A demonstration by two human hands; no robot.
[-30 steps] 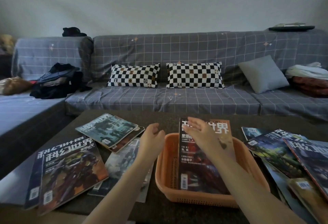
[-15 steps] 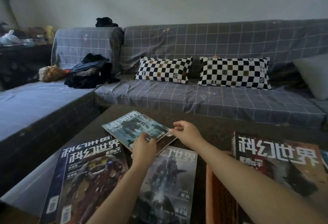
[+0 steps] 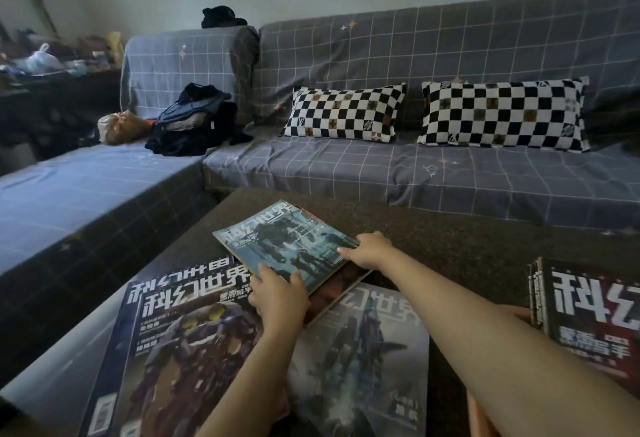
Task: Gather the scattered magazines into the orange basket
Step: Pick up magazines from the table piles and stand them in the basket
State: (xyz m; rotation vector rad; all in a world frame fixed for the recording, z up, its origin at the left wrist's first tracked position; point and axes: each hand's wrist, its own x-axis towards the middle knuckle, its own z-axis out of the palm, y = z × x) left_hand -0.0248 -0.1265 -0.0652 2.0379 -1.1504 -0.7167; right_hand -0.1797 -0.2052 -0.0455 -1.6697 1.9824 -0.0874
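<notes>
We see a big gray sofa (image 3: 346,173) with white lines on it, and it bends around the corner. Two black and white checkered pillows (image 3: 344,112) lean on its back. A heap of dark clothes (image 3: 194,124) sits in the sofa corner.

In front of the sofa is a dark tabletop (image 3: 450,246). Magazines lie on it. The red robot magazine (image 3: 187,350) lies flat at the left, on top of another one. The gray magazine (image 3: 360,360) lies flat in the middle. At the right, more magazines (image 3: 588,312) stand stacked in the orange basket (image 3: 479,416); we can only see a small bit of the basket at the bottom, by our right arm.

The blue-green magazine (image 3: 287,239) sits on top of a dark red one (image 3: 343,284), past the gray magazine. Our left hand (image 3: 278,296) is closed on its near corner, thumb on the cover. Our right hand (image 3: 367,251) is closed on its right edge, thumb on top and fingers under. That edge is tipped up a little off the one below.
</notes>
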